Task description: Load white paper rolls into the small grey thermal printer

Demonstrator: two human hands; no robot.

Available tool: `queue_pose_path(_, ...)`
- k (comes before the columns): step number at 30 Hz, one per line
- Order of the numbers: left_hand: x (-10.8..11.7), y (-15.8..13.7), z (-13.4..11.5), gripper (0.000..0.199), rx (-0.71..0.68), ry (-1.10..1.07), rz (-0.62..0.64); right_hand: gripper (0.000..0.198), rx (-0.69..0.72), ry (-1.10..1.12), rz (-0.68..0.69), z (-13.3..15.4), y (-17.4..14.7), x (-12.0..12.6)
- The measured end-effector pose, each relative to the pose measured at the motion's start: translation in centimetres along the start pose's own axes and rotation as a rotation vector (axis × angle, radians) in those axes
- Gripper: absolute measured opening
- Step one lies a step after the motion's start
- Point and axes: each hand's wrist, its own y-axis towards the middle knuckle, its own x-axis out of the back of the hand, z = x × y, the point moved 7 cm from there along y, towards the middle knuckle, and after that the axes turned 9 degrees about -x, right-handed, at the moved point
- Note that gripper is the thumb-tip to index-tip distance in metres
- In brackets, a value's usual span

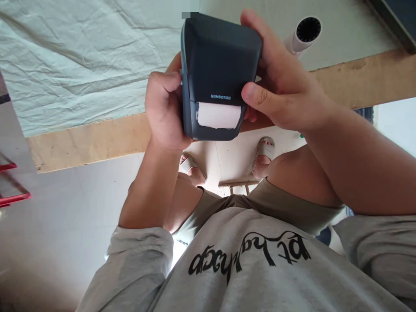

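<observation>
A dark label printer point(221, 60) marked NIIMBOT is held up in both hands, above the near edge of the table. A strip of white label paper point(219, 115) with a torn lower edge sticks out of its slot. My left hand point(165, 104) grips the printer's left side, thumb bent against the edge and the other fingers mostly hidden behind. My right hand point(279, 82) holds the right side, its thumb on the front near the paper and a finger at the top corner. The printer's back cannot be seen.
A table point(87, 134) with a bare wooden edge carries a wrinkled pale cloth point(81, 65). To the right stand a white cylinder point(300, 41) with a dark opening and a dark flat object point(396, 21). Red bars point(16, 197) show at far left; below are my sandalled feet.
</observation>
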Motion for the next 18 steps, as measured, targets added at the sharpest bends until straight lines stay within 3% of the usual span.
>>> queue_pose_path(3,-0.6,0.13,-0.69,0.02,-0.095,-0.092,0.072,0.075,0.015,-0.005,-0.017,-0.1,0.06,0.03)
queue_pose_path(14,-0.68,0.26,-0.84,0.012,-0.17,-0.08,0.07,0.079,0.064,0.01,0.073,0.31,0.27,-0.63)
queue_pose_path(18,-0.99,0.17,-1.03,0.019,-0.154,-0.134,0.117,0.088,0.057,-0.008,-0.005,0.25,0.28,-0.29)
